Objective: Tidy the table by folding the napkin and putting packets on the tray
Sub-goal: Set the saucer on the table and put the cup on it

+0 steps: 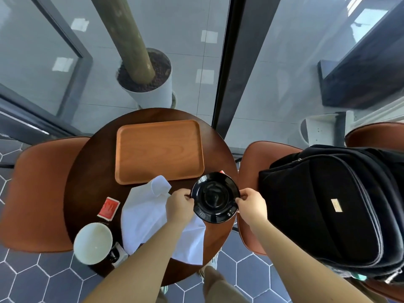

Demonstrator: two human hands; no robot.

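A black saucer (215, 197) is held between both hands above the right part of the round dark table (87, 171). My left hand (178, 206) pinches its left rim and my right hand (253, 205) pinches its right rim. Under and left of the saucer a white napkin (144, 213) lies unfolded and rumpled. One red packet (108, 208) rests on the table left of the napkin. A red corner of another packet (222, 172) peeks out behind the saucer. The wooden tray (158, 150) lies at the far side of the table with nothing on it.
A pale cup (93, 246) stands at the table's near left edge, with a small white packet (121, 251) beside it. Brown chairs flank the table; the right chair (251, 162) carries a black backpack (332, 211). A white planter (150, 84) stands behind glass.
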